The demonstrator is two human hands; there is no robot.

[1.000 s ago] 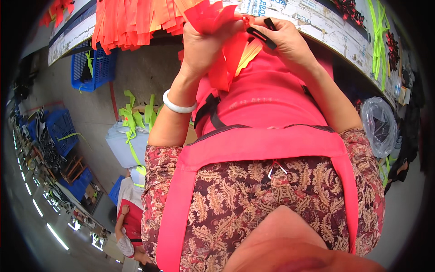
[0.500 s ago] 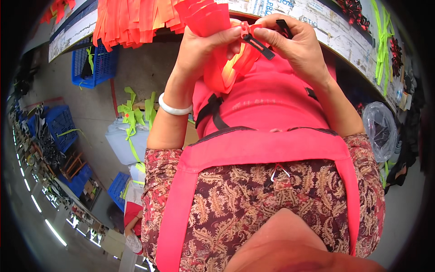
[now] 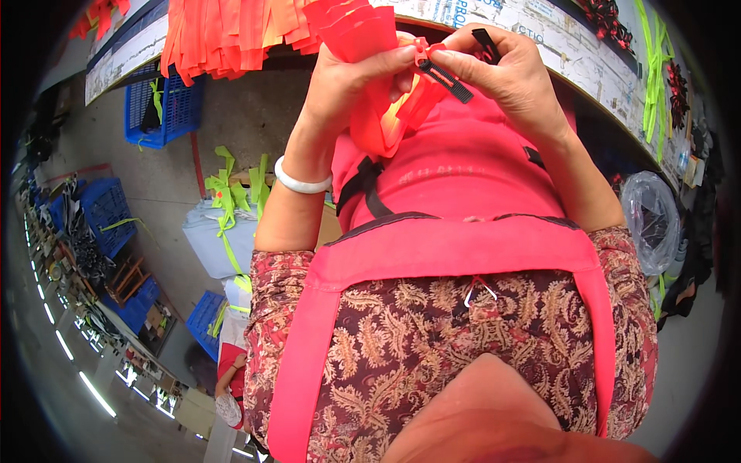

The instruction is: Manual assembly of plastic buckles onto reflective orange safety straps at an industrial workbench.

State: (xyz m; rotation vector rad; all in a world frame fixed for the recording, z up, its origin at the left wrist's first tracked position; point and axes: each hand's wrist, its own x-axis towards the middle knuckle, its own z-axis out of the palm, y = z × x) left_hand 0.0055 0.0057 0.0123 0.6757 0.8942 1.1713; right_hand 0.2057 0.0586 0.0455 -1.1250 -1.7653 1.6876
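Note:
My left hand [image 3: 346, 86] is closed around a bundle of orange-red fabric strips [image 3: 353, 32], whose lower part hangs in loops below the fingers. A small red plastic buckle [image 3: 421, 51] sits between the two thumbs. Thumb and fingers of my right hand [image 3: 515, 83] pinch at its right side. From the buckle a short black webbing strap [image 3: 449, 82] slants down to the right. Another black strap end [image 3: 485, 45] sticks up between the right fingers. Whether the buckle is threaded onto an orange strip cannot be made out.
More orange strips [image 3: 231, 38] hang over the edge of the table [image 3: 509, 23] in front. Yellow-green strips [image 3: 654, 77] lie at its right. Blue crates [image 3: 185, 116] and a grey-blue stack [image 3: 220, 239] stand left; a clear plastic bag [image 3: 651, 220] is right. Another person [image 3: 230, 386] is behind at left.
The hands keep nearly the same hold on the buckle and strips. The whole view has shifted very slightly.

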